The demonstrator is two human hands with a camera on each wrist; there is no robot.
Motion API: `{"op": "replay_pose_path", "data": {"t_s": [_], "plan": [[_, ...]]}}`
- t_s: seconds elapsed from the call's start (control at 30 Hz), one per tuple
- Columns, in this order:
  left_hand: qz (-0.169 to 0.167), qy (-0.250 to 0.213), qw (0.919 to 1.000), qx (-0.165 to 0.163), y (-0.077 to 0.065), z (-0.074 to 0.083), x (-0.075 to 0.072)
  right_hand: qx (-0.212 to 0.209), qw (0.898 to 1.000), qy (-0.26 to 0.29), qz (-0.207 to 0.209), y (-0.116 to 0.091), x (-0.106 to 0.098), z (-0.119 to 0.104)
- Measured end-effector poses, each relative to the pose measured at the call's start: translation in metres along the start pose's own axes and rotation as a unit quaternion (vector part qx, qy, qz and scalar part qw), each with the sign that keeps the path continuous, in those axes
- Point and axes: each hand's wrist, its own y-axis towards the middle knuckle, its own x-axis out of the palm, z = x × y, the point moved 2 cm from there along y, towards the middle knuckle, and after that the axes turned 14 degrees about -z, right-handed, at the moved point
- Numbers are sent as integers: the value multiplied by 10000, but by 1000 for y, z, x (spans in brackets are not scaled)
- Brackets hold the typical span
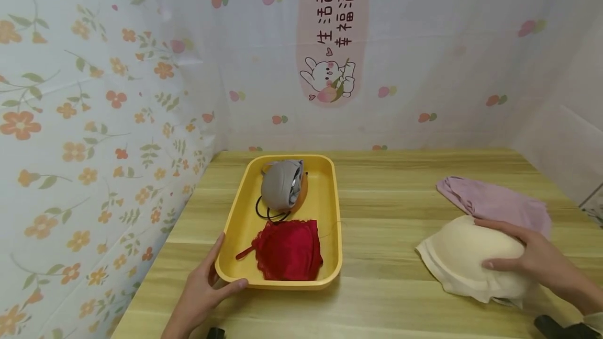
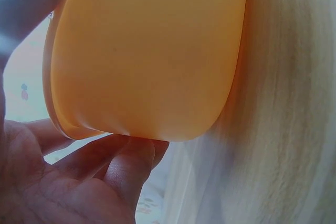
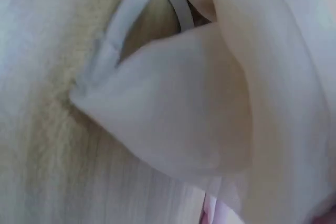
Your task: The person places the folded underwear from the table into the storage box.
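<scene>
A cream padded bra (image 1: 471, 258) lies bunched on the right part of the table. My right hand (image 1: 542, 258) grips it from the right, thumb and fingers spread across the cup. The right wrist view shows the bra's pale cup (image 3: 173, 98) and a looped strap (image 3: 134, 11) close up; most of the hand is hidden there. At the near left corner of a yellow tray (image 1: 327, 192), my left hand (image 1: 200, 292) holds the rim and wall. In the left wrist view, its curled fingers (image 2: 128, 163) touch the tray's outer wall (image 2: 147, 61).
Inside the tray, a red lace-edged bra (image 1: 292, 250) lies at the near end and a folded grey bra (image 1: 280, 184) with black cords at the far end. A mauve garment (image 1: 504, 200) lies behind the cream bra. Printed curtains (image 1: 264, 67) border the wooden table (image 1: 381, 234).
</scene>
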Motion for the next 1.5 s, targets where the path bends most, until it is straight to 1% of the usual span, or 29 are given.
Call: {"op": "replay_pose_path", "data": {"t_s": [0.1,0.23,0.3,0.4,0.5,0.63,0.7,0.8,0.87,0.97,1.07,1.17,1.27,1.47,1.5], "plan": [[25,-56,10000,-32,0,0,0,-20,9997,151,-207,-1,-1,2],[32,-100,9999,-104,1,-1,0,-42,9989,361,-297,-1,-1,4],[33,-116,9998,-139,1,-1,0,-64,9980,552,-286,0,-1,4],[26,-102,9998,-189,2,-1,0,14,9951,927,-340,1,-1,-1],[23,-107,9997,-210,1,-1,-1,79,9941,1026,-346,3,0,-10],[-3,-162,9996,-224,2,0,-1,102,9959,870,-237,4,3,-27],[-23,-186,9996,-225,3,0,-1,83,9958,891,-189,5,3,-37],[-28,-154,9997,-176,5,1,0,-115,9922,1213,-253,7,6,-53],[0,-135,9998,-118,4,1,0,-336,9878,1482,-342,10,9,-65],[36,-110,9999,-80,2,0,0,-638,9750,2028,-642,18,15,-81],[51,-99,9999,-64,-1,-1,0,-759,9576,2601,-978,28,21,-94],[47,-66,9999,-61,-3,-1,0,-886,9380,3116,-1233,39,25,-104],[38,-75,9999,-87,-3,-1,0,-1146,9240,3367,-1406,46,27,-113],[10,-136,9996,-236,0,-2,0,-1581,9040,3615,-1648,60,33,-132],[9,-148,9995,-263,1,-2,0,-1627,8982,3702,-1726,63,36,-135]]}}
